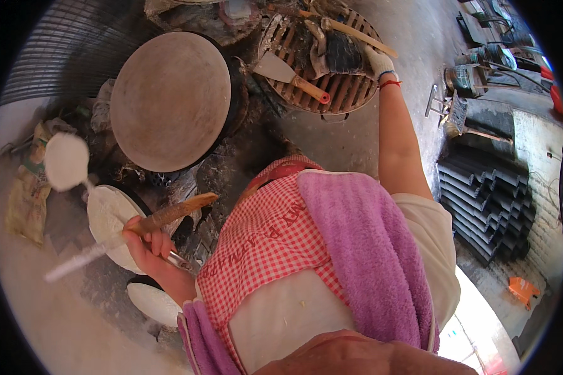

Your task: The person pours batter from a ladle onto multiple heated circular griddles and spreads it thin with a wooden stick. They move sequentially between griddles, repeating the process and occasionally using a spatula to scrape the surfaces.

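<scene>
My left hand (148,248) holds a ladle and a wooden stick together. White batter coats the ladle's bowl (67,161), which is blurred. The wooden stick (178,213) slants across my fingers, its far end whitened. Beneath them stands a basin of white batter (108,213). My right hand (380,64), in a white knit glove, reaches to the right side of a round slatted rack (347,91). It touches the end of a black pad (345,52); its finger grip is unclear. A wide scraper (291,77) with a wooden handle and a flat wooden strip (356,33) lie on the rack.
A large round griddle (171,101) stands left of the rack. Another white-filled container (154,302) sits near my left elbow. A yellowish sack (28,201) lies at far left. Black perforated cylinders (485,201) are stacked at right, beyond a small stool (455,112).
</scene>
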`<state>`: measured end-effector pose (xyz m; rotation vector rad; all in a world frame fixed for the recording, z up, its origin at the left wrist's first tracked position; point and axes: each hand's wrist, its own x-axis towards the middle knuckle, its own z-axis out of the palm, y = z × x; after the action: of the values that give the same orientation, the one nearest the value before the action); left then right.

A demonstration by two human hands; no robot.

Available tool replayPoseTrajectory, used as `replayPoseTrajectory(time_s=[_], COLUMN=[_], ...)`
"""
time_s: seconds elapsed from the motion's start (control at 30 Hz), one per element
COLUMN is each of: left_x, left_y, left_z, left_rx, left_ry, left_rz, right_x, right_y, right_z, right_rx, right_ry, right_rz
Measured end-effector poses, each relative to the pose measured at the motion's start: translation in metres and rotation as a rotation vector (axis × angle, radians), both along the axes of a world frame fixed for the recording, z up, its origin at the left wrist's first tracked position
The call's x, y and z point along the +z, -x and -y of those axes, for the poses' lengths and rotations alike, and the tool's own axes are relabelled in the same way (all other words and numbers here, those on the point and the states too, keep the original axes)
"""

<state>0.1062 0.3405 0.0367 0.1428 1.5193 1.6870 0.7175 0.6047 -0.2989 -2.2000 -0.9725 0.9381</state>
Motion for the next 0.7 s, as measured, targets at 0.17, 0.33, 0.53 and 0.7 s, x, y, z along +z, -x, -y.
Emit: replayPoseTrajectory(time_s=[0.17, 0.33, 0.53, 0.7], left_x=[-0.030, -0.048, 0.021, 0.049], left_y=[0.056, 0.020, 0.059, 0.110], left_z=[-0.002, -0.005, 0.022, 0.035], left_rx=[-0.319, -0.263, -0.370, -0.662], left_ry=[-0.203, -0.206, -0.318, -0.728], left_rz=[0.665, 0.743, 0.735, 0.427], right_x=[0.064, 0.133, 0.136, 0.189], right_y=[0.061, 0.079, 0.102, 0.198], right_z=[-0.012, 0.011, 0.058, 0.163], right_rx=[-0.160, -0.093, -0.116, -0.155], right_ry=[-0.031, 0.069, -0.338, -0.538], right_rz=[-1.014, -0.926, -1.213, -1.340])
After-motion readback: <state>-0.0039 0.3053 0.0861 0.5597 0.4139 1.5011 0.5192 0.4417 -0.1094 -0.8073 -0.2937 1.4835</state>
